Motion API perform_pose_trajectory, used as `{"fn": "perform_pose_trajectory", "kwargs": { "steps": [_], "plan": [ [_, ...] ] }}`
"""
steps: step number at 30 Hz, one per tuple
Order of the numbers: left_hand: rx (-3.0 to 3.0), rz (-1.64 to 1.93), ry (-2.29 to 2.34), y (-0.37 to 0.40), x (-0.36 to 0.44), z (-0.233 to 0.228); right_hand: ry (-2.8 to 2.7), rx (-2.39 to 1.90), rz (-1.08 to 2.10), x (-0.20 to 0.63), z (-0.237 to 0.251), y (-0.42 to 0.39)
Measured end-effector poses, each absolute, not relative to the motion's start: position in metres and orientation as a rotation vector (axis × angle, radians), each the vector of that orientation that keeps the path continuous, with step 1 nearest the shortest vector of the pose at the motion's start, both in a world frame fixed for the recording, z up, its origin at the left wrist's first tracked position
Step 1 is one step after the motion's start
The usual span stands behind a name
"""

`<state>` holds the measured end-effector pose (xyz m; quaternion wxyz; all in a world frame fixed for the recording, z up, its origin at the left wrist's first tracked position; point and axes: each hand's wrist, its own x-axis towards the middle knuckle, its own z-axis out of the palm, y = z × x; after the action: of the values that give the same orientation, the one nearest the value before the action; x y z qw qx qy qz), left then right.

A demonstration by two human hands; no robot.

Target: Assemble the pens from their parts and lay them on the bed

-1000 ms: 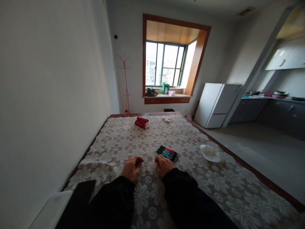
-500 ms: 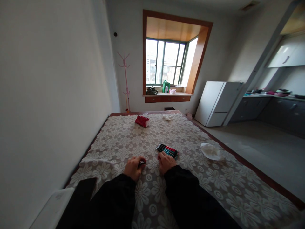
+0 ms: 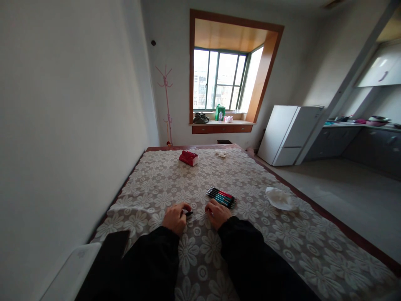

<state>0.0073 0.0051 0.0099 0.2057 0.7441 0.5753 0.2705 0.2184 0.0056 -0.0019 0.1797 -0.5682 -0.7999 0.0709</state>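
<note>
My left hand (image 3: 176, 219) is closed on a short black pen-like piece (image 3: 188, 213), whose dark end sticks out past the thumb and forefinger. To its right, my right hand (image 3: 218, 214) has its fingers curled and pinched together just above the cloth. Whatever lies between those fingertips, if anything, is too small to make out. Right behind the right hand is a row of several pens (image 3: 222, 196) laid side by side, with black, red and teal barrels. The right hand's knuckles hide part of the nearest ones.
A flower-patterned cloth (image 3: 163, 177) covers the table. On it are a red tissue pack (image 3: 188, 158), a crumpled white tissue (image 3: 278, 198) and small white scraps (image 3: 221, 154). A dark flat object (image 3: 108, 255) and a white box (image 3: 70, 267) stand at the left by the wall.
My left hand has opened its grip slightly, and the black piece now points more to the right. The right hand has shifted a little left relative to the pens. The view has tilted slightly.
</note>
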Motion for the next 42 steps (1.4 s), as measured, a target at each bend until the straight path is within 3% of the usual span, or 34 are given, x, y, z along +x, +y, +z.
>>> {"fn": "perform_pose_trajectory", "kwargs": {
  "steps": [13,22,29,36,42],
  "plan": [
    [2.168,0.774,1.459,0.005,0.01,0.005,-2.247,-1.623,0.253,0.216,0.001,0.007],
    [2.185,0.787,1.442,0.008,0.008,0.002,-2.343,-1.117,0.325,0.208,0.005,-0.006],
    [2.167,0.871,1.422,0.009,0.008,0.0,-2.375,-1.037,0.408,0.203,-0.008,-0.002],
    [2.167,0.791,1.529,0.007,0.009,0.006,-2.487,-1.097,0.1,0.212,-0.004,0.003],
    [2.209,0.745,1.558,0.003,0.011,0.009,-2.475,-1.174,0.023,0.215,0.0,0.003]
  ]
}}
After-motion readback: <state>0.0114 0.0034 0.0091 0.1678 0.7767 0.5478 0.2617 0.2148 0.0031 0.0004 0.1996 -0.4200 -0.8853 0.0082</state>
